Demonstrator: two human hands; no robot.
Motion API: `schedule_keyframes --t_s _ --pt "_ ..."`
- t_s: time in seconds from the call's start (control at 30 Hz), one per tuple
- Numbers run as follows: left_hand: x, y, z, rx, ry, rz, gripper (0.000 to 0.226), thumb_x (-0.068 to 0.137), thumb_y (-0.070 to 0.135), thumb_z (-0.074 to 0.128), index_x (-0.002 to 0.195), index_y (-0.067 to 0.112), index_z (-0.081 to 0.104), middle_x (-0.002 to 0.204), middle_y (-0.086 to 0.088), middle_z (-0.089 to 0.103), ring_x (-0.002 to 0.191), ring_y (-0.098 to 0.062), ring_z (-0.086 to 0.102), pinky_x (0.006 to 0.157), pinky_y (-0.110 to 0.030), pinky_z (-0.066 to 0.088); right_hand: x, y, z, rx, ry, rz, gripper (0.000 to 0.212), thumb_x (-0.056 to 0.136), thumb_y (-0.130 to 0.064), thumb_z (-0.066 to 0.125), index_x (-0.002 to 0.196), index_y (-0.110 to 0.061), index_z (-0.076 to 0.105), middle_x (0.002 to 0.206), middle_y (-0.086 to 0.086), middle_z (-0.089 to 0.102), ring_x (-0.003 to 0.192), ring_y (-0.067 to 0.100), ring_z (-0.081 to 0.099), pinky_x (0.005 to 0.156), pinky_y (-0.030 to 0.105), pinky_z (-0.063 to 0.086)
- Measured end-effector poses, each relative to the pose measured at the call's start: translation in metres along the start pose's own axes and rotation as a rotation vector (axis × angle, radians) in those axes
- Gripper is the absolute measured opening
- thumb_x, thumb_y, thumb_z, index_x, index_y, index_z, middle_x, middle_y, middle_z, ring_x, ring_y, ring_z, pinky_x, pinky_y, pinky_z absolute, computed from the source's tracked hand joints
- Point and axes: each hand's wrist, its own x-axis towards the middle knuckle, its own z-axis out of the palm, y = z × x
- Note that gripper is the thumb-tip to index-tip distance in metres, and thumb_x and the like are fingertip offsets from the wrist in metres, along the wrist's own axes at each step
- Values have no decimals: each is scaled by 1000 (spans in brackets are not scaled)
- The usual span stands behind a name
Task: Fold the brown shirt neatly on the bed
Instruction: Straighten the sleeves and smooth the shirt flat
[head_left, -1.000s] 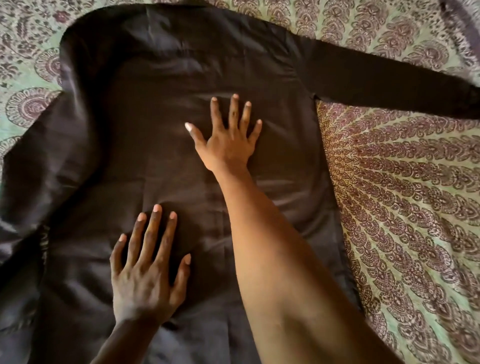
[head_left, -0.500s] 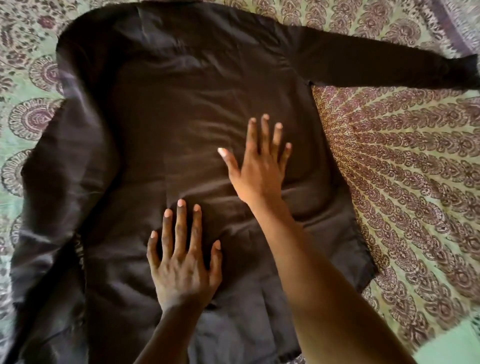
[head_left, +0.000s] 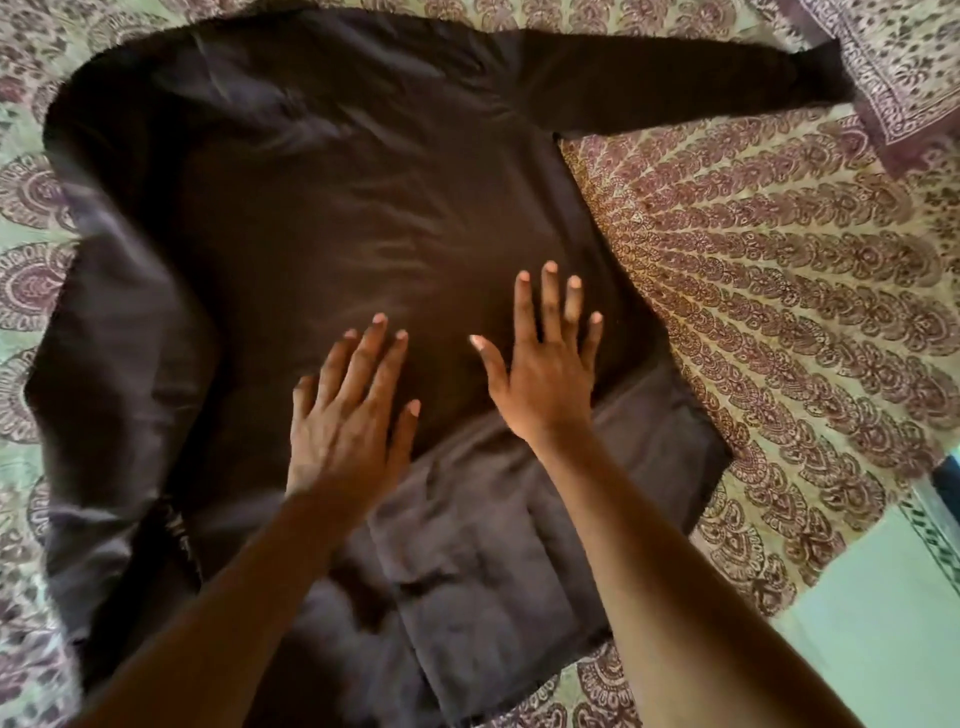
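Observation:
The dark brown shirt (head_left: 322, 208) lies spread flat across the bed, its collar end away from me and its hem toward me. One long sleeve (head_left: 675, 83) stretches out to the upper right. The other sleeve (head_left: 119, 374) is bent down along the shirt's left side. My left hand (head_left: 348, 415) rests flat on the shirt's middle with fingers spread. My right hand (head_left: 545, 379) lies flat just beside it, to the right, fingers also apart. Neither hand grips any cloth. Creases show in the cloth near the hem.
The bed is covered by a patterned bedspread (head_left: 779, 270) in maroon and pale green. A pillow (head_left: 904, 67) in matching print lies at the upper right, touching the sleeve's cuff. A plain pale green patch (head_left: 883, 613) shows at the lower right.
Both hands have slid over the shirt: the right hand down toward the hem, the left hand up and right, until they lie side by side. The view has pulled back and shows more of the hem.

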Motion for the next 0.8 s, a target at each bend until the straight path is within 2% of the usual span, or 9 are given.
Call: schedule_keyframes --t_s 0.1,0.23,0.33,0.43,0.53,0.6,0.67,0.73,0.8 --pt "43 -19 12 88 -113 90 73 98 64 28 164 35 14 174 9 7 160 -25 8 119 -60 22 3 -26 12 71 -119 -29 80 99 -75 25 165 -31 17 175 2 0 161 28 -5 126 62 9" --pt "53 -26 21 133 -157 50 77 95 71 16 164 38 8 174 12 0 160 -26 2 121 -64 13 -36 18 4 -41 -114 56 79 93 -84 23 162 -47 12 174 -8 3 160 30 6 122 63 17" --pt "54 -25 16 107 -188 58 79 93 74 11 164 39 3 173 13 -5 160 -27 -1 121 -64 12 -81 68 -9 -75 -155 265 86 90 -88 17 163 -45 2 175 -6 1 160 31 7 121 65 21" --pt "56 -28 14 97 -226 58 83 90 78 6 163 41 -4 172 15 -13 160 -25 -7 122 -63 9 -101 75 -17 -5 -146 454 96 89 -89 11 166 -31 6 174 10 4 158 42 2 121 69 17" --pt "58 -28 15 108 -268 52 85 85 81 1 160 44 -14 169 18 -23 159 -22 -15 124 -61 4 -75 35 -16 9 -17 207 90 98 -76 25 165 -14 20 174 12 9 160 37 3 125 59 13" --pt "59 -27 15 118 -281 46 86 82 82 -2 158 46 -19 167 19 -27 159 -21 -17 124 -60 3 -45 0 -7 69 -63 -79 85 100 -71 28 164 -16 23 174 7 9 161 30 4 127 56 14" --pt "60 -27 15 119 -298 41 86 81 83 -4 157 46 -21 163 21 -33 158 -21 -19 124 -60 3 -26 -17 4 61 -149 -217 82 98 -73 28 164 -23 24 174 2 10 161 25 7 125 60 19" --pt "60 -27 12 122 -321 39 85 81 83 -3 155 47 -24 157 23 -39 157 -21 -21 124 -60 2 -22 -1 10 5 -156 -150 81 95 -78 26 164 -37 18 175 -5 6 161 22 9 125 59 17" --pt "62 -26 8 129 -357 35 82 87 83 2 155 47 -27 154 24 -44 156 -20 -25 124 -60 1 -36 36 1 -44 -124 58 83 92 -84 21 163 -43 14 174 -7 7 160 22 13 123 60 19"
